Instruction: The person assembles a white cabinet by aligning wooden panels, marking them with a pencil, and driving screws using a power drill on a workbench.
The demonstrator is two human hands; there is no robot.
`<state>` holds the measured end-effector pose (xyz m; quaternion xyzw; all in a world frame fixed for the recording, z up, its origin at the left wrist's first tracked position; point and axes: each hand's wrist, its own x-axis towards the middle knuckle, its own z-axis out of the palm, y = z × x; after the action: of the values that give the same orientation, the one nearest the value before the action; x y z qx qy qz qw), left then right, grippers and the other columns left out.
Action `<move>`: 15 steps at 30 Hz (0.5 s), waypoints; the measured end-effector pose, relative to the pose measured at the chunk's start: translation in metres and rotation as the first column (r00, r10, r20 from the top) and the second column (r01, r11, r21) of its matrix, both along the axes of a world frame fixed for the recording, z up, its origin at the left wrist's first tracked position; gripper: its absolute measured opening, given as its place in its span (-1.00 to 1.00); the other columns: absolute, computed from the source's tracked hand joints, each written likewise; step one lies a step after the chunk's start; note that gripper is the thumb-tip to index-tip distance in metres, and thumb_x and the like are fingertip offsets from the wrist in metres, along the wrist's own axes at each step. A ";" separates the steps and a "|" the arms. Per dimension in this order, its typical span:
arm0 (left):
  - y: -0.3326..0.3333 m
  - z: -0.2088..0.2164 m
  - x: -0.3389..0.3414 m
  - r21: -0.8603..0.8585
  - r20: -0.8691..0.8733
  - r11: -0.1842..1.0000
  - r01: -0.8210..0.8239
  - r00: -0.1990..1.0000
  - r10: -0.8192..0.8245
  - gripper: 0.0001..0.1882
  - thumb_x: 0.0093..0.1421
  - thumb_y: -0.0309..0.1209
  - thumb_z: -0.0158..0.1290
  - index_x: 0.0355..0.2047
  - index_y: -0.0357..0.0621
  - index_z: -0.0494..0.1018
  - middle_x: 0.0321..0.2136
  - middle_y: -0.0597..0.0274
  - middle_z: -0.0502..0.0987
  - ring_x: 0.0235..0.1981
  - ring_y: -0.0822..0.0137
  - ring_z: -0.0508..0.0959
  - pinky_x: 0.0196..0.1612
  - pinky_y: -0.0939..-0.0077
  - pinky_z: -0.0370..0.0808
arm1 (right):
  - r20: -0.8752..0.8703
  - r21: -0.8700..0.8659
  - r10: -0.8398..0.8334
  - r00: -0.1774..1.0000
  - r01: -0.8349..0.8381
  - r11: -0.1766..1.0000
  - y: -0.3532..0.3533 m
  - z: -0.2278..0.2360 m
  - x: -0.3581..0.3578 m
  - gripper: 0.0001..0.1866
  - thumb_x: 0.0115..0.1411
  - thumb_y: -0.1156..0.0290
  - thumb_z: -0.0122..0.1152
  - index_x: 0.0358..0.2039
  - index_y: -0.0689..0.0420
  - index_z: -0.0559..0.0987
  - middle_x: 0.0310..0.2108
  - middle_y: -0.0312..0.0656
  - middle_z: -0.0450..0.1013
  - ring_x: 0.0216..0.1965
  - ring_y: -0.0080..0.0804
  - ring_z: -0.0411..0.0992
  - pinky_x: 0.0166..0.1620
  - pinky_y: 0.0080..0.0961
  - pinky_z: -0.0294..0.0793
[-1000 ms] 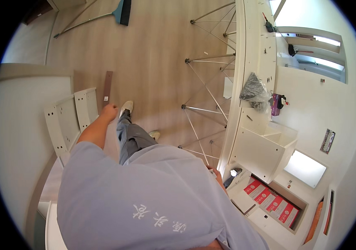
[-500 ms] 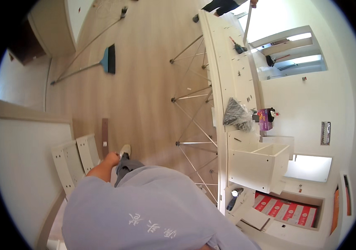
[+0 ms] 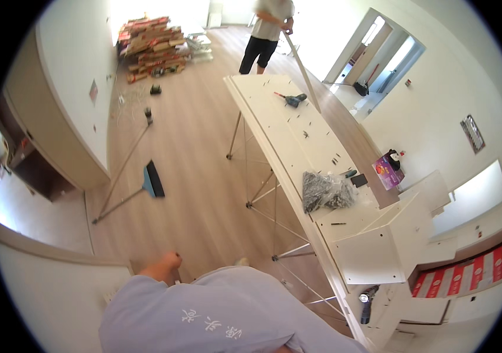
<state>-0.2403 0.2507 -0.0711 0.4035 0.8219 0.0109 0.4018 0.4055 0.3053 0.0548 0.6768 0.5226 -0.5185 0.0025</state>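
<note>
My left hand [image 3: 171, 260] is held low, left of my body and above the wooden floor. Its fingers look curled; whatever they may hold is too small or hidden to make out. My right hand is out of sight, with only a bit of skin showing at the lower edge. To my right stands a long white work table [image 3: 274, 138] on folding metal legs. On it lie a clear bag of dark hardware [image 3: 327, 193], a drill [image 3: 292, 100], scattered small fasteners and a white box-shaped cabinet piece [image 3: 368, 256]. Nearer me is a second power tool [image 3: 367, 306].
A blue-headed broom [image 3: 153, 179] lies on the floor ahead left, its pole near another long pole [image 3: 122, 170]. Flattened cardboard [image 3: 154, 47] is piled at the back. Another person [image 3: 265, 32] stands beyond the table, holding a long strip [image 3: 302, 72]. A doorway opens at left.
My view has lifted and turned, bringing the cardboard pile and the other person's upper body into sight. The white slotted pieces and brown strip beside my left hand have dropped out of view.
</note>
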 end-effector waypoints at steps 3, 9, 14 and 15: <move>-0.009 0.008 0.004 -0.067 -0.003 0.998 -0.008 1.000 0.008 -0.58 0.23 -0.23 0.09 0.02 -0.13 0.65 0.01 -0.08 0.65 0.05 -0.08 0.63 0.15 0.09 0.55 | -0.023 -0.013 0.056 0.998 -0.056 0.998 0.042 -0.033 0.004 -0.69 0.21 0.29 0.22 -0.05 0.08 0.59 -0.21 -0.17 0.54 -0.16 -0.25 0.56 -0.18 -0.25 0.54; 0.078 0.060 0.053 0.064 0.113 0.974 0.218 0.968 -0.224 -0.56 0.24 -0.15 0.13 0.02 -0.15 0.64 0.00 -0.10 0.66 0.05 -0.08 0.62 0.14 0.10 0.54 | -0.007 0.027 0.190 0.982 -0.190 0.981 0.059 -0.106 0.046 -0.74 0.20 0.28 0.17 -0.12 0.05 0.60 -0.28 -0.20 0.53 -0.22 -0.23 0.56 -0.26 -0.23 0.54; 0.127 0.096 0.099 0.145 0.206 0.961 0.236 0.943 -0.263 -0.54 0.26 -0.09 0.17 0.01 -0.14 0.63 -0.04 -0.06 0.67 0.01 -0.01 0.65 0.11 0.13 0.55 | 0.459 0.335 0.659 0.596 -0.803 0.492 0.039 -0.179 0.082 -0.78 0.20 0.27 0.13 -0.19 0.03 0.61 -0.34 -0.23 0.52 -0.27 -0.22 0.56 -0.33 -0.21 0.54; 0.134 0.089 0.098 0.146 0.226 0.963 0.225 0.940 -0.254 -0.54 0.27 -0.08 0.17 0.02 -0.14 0.63 -0.04 -0.06 0.67 0.01 -0.01 0.65 0.11 0.13 0.56 | 0.420 0.405 0.629 0.654 -0.755 0.516 0.039 -0.184 0.078 -0.78 0.20 0.27 0.12 -0.20 0.02 0.61 -0.36 -0.23 0.52 -0.29 -0.22 0.56 -0.34 -0.21 0.54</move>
<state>-0.1423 0.3843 0.0182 0.5192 0.7093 0.0599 0.4731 0.4838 0.3440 -0.1296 0.4330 0.8703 -0.2227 0.0745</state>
